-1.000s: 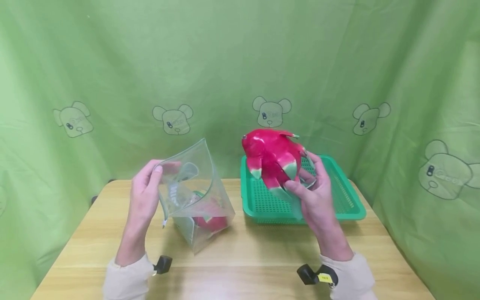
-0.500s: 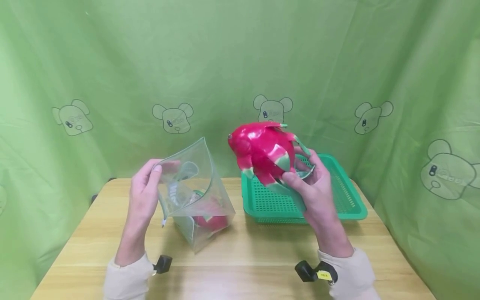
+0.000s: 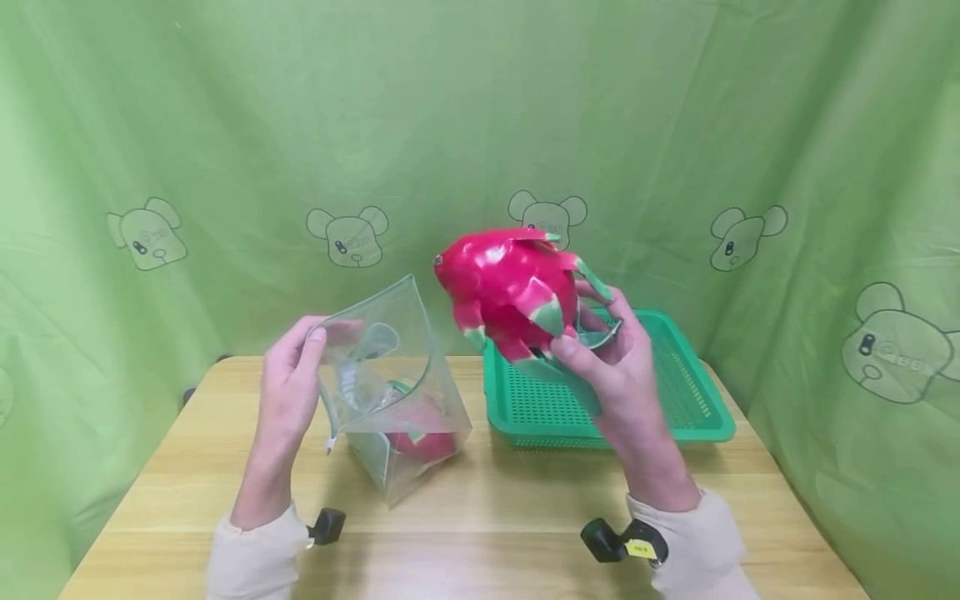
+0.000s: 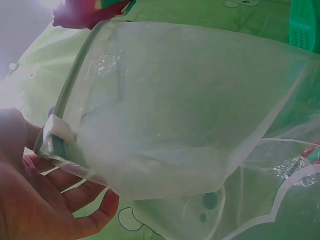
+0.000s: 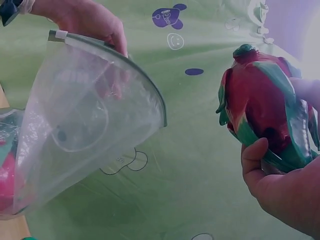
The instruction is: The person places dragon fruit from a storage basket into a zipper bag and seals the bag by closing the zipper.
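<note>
A person's right hand (image 3: 622, 358) grips a glossy, rounded, red dragon fruit with green-tipped, leaf-like scales (image 3: 502, 287), thumb on the near side and fingers behind, holding it raised at the far end of a pale wood-grain bench (image 3: 450, 537). The left hand (image 3: 291, 367) pinches the rim of a clear, soft plastic bag with a grey-green zip edge (image 3: 390, 383), its mouth gaping beside the thumb. Low in the tilted bag lies a second red object with touches of green (image 3: 427, 444), partly blurred by the plastic. The dragon fruit hangs above and to the right of the bag's mouth, apart from it, its blunt tip turned toward the left hand's side. Below and behind the right hand sits a shallow, rectangular green plastic basket with a perforated floor (image 3: 517, 396). The left wrist view shows a small white zip slider (image 4: 58, 128) on the bag's edge, just beside the fingers. Pale cuffs (image 3: 255, 554) cover both forearms in front of a light green curtain printed with outlined animal heads (image 3: 450, 108)
</note>
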`<move>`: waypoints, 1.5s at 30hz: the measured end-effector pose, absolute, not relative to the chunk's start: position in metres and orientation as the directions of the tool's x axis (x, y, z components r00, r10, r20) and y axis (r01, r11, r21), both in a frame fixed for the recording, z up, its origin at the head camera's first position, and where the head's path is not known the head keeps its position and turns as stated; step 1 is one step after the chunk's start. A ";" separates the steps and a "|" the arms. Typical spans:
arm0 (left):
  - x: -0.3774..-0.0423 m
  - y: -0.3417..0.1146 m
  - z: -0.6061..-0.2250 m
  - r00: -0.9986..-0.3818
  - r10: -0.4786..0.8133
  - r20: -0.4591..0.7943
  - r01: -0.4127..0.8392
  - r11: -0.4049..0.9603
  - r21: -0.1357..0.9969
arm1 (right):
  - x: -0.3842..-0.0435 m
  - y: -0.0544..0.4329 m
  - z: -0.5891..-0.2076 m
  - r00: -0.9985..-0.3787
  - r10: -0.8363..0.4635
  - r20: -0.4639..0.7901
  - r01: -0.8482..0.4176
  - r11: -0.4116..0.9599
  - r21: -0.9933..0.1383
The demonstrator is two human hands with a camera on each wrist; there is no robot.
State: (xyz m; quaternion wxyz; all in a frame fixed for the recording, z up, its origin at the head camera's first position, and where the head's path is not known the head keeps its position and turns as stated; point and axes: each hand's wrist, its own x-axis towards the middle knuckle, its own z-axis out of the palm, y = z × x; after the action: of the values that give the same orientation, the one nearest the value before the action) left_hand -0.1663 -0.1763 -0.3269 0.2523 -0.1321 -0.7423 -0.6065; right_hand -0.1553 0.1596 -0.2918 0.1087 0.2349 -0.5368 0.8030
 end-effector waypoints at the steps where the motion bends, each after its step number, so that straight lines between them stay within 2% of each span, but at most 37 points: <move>1: -0.167 -0.176 -0.327 -0.839 -0.111 0.533 0.500 0.229 0.835 | -0.155 0.159 -0.290 -0.864 -0.078 0.498 -0.431 -0.397 -0.810; 12: -0.166 -0.175 -0.326 -0.850 -0.133 0.510 0.470 0.245 0.848 | -0.153 0.141 -0.269 -0.855 -0.120 0.505 -0.438 -0.355 -0.826; 19: -0.165 -0.174 -0.326 -0.851 -0.152 0.502 0.461 0.238 0.855 | -0.152 0.133 -0.259 -0.841 -0.126 0.527 -0.492 -0.231 -0.840; 29: -0.166 -0.175 -0.328 -0.845 -0.168 0.508 0.463 0.246 0.851 | -0.153 0.112 -0.248 -0.866 -0.166 0.472 -0.467 -0.072 -0.881; 37: -0.164 -0.175 -0.328 -0.839 -0.186 0.512 0.463 0.252 0.850 | -0.156 0.095 -0.248 -0.858 -0.263 0.440 -0.449 -0.029 -0.893; 45: -0.163 -0.174 -0.330 -0.846 -0.173 0.505 0.465 0.226 0.856 | -0.162 0.089 -0.250 -0.859 -0.293 0.420 -0.457 0.066 -0.887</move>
State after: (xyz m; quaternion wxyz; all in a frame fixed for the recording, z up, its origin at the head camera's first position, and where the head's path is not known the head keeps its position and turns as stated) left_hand -0.1635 -0.1743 -0.3297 0.2595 -0.0989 -0.7385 -0.6143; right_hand -0.1618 0.0888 -0.2501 0.0645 0.2579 -0.7271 0.6330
